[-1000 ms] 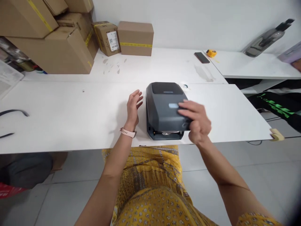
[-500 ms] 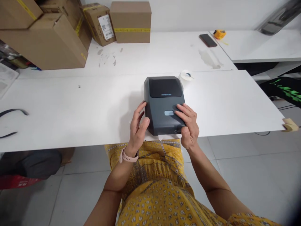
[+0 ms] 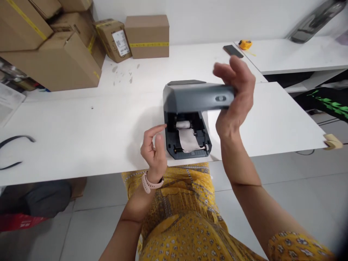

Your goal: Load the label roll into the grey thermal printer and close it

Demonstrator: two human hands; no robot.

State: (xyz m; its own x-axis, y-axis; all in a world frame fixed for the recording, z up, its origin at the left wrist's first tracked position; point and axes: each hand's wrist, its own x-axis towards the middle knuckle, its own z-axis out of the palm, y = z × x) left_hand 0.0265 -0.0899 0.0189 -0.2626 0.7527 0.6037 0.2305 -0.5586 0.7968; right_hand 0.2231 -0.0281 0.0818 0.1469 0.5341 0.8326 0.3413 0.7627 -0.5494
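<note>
On my feed the printer [image 3: 172, 139] sits near the bench's [image 3: 116, 123] near edge; its paper strip [image 3: 188, 140] runs near-far, right of my nearer left hand [image 3: 153, 152], fingers parted. Right hand [image 3: 239, 94] meets raised lid [image 3: 198, 98]; whether clamped, I can't tell.

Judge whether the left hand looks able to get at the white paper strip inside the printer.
Probably yes: the lid is raised, with the right hand at its corner, so the paper strip lies uncovered. The left hand, seemingly empty, is right beside the printer.
</note>
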